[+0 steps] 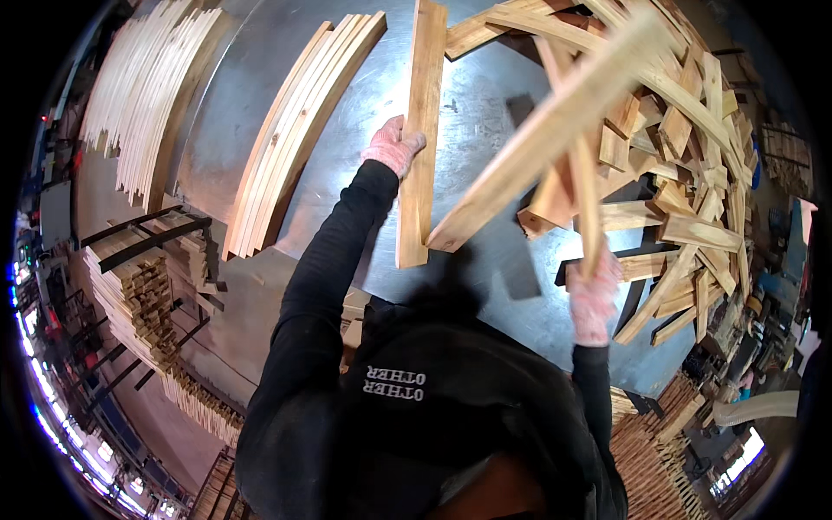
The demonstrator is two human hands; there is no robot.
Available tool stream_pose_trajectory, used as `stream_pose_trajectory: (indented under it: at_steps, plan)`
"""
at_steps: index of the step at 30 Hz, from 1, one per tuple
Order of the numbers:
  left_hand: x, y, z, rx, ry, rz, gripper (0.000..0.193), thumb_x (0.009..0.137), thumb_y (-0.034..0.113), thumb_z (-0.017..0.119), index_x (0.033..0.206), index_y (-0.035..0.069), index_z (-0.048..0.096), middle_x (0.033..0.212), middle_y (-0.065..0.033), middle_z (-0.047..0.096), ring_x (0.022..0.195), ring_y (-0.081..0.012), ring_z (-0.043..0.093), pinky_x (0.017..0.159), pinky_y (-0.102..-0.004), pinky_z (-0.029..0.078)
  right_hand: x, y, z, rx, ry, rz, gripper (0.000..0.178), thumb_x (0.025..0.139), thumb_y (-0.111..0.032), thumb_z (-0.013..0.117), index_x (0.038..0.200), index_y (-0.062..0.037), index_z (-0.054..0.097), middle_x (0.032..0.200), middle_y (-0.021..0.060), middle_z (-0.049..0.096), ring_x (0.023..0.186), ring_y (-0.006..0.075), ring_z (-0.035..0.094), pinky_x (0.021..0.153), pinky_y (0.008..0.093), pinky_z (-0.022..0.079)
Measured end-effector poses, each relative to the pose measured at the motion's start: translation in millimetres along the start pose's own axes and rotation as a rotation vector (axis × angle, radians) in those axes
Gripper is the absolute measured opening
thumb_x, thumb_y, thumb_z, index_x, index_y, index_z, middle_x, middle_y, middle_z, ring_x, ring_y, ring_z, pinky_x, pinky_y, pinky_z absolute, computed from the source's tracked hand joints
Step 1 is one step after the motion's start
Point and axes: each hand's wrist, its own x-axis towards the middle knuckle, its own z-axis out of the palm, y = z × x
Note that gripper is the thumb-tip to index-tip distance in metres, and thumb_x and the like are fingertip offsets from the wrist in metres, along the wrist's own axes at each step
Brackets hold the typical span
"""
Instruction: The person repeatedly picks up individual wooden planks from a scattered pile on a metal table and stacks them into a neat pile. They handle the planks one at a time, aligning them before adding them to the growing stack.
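My left hand point(394, 147), in a pale pink glove, is closed on the left edge of a long wooden board point(422, 130) over the metal table. My right hand point(594, 299), gloved alike and blurred, grips the near end of a narrow wooden strip point(585, 186) that points away from me. A wider wooden plank point(529, 152), smeared by motion, slants up to the right between my hands. Its near end lies close beside the left-hand board; what supports it I cannot make out.
A jumbled heap of wooden pieces point(685, 165) covers the table's right side. A row of aligned strips point(299, 130) lies left of my left hand, with a larger pale stack point(152, 95) beyond. Stacked timber point(134, 295) stands left of the metal table point(490, 113).
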Motion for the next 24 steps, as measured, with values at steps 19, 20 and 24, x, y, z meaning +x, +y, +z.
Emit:
stream_pose_trajectory:
  at_steps: [19, 20, 24]
  plan:
    - [-57, 17, -9, -0.887, -0.266, -0.402, 0.065, 0.094, 0.051, 0.054, 0.131, -0.002, 0.051, 0.117, -0.0249, 0.064, 0.111, -0.0387, 0.061, 0.093, -0.0454, 0.050, 66, -99, 111, 2.316, -1.030, 0.395, 0.066, 0.076, -0.022, 0.077, 0.126, 0.0094, 0.048, 0.114, 0.0177, 0.060, 0.097, 0.0282, 0.062, 0.086, 0.0389, 0.054]
    - [-74, 19, 0, -1.169, -0.482, -0.346, 0.069, 0.094, 0.056, 0.049, 0.132, -0.002, 0.048, 0.124, -0.0276, 0.058, 0.115, -0.0432, 0.057, 0.095, -0.0502, 0.047, 68, -90, 118, 2.303, -1.081, 0.372, 0.067, 0.076, -0.023, 0.078, 0.127, 0.0098, 0.048, 0.115, 0.0183, 0.060, 0.098, 0.0282, 0.062, 0.087, 0.0389, 0.053]
    - [-147, -7, 32, -1.765, -0.670, -0.471, 0.075, 0.094, 0.060, 0.043, 0.139, -0.001, 0.042, 0.126, -0.0319, 0.053, 0.108, -0.0452, 0.058, 0.091, -0.0543, 0.048, 61, -76, 115, 2.278, -1.023, 0.409, 0.071, 0.077, -0.024, 0.079, 0.128, 0.0105, 0.046, 0.114, 0.0183, 0.058, 0.100, 0.0280, 0.060, 0.088, 0.0387, 0.053]
